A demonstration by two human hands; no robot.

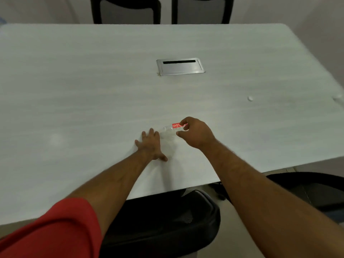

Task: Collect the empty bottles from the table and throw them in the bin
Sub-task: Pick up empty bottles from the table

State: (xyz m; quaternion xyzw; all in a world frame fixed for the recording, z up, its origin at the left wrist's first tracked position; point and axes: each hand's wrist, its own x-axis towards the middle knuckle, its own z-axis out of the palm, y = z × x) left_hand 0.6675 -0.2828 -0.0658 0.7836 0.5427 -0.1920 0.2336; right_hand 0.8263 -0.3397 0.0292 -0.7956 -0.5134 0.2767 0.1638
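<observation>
A clear, crushed plastic bottle with a red label lies on its side on the white table, near the front edge. My right hand curls around its labelled end, thumb below and fingers above. My left hand lies flat on the table with fingers spread, its fingertips touching the bottle's other end. A small white bottle cap sits alone on the table to the right. No bin is in view.
A metal cable hatch is set into the middle of the table. Two black chairs stand behind the far edge. A black chair seat is below the near edge, another at the right. Something pale and blurred lies at the right edge.
</observation>
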